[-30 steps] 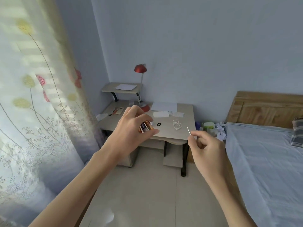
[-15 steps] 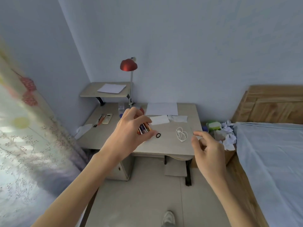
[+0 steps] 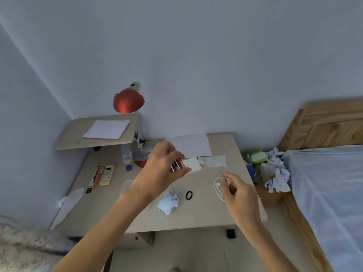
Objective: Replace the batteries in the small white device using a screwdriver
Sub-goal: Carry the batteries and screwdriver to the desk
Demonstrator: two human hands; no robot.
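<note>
A bed [image 3: 330,193] with a pale blue sheet and a wooden headboard is seen along the right side, and a beige bench [image 3: 206,214] is set in the corner against the pale wall. A raised shelf [image 3: 78,138] is fixed over the bench's far left part, and a white sheet of paper [image 3: 107,128] is laid on it. A red desk lamp [image 3: 128,103] is stood beside the shelf, its shade above the bench top. A second, larger white sheet [image 3: 191,145] is laid at the back of the bench. Between bench and bed, a bin of crumpled paper [image 3: 275,173] is seen.

The left hand [image 3: 161,171] is held above the middle of the bench, its fingers [image 3: 184,170] closed around a small pack of batteries [image 3: 176,165]. The right hand [image 3: 238,195] is held over the bench's right part, its fingers pinched shut on a thin metal screwdriver [image 3: 221,174], whose shaft is pointed upward.

The small white device [image 3: 168,203], pale and rounded, is found lying on the bench near the front edge, below the left wrist and apart from both hands. A black ring [image 3: 189,195] is laid just to its right. A coiled white cable [image 3: 217,187] is partly hidden behind the right hand. A small white card [image 3: 193,163] and a crumpled tissue [image 3: 214,160] are laid beyond the left hand. A remote control [image 3: 107,174] and some pens [image 3: 95,178] are placed on the bench's left part.
</note>
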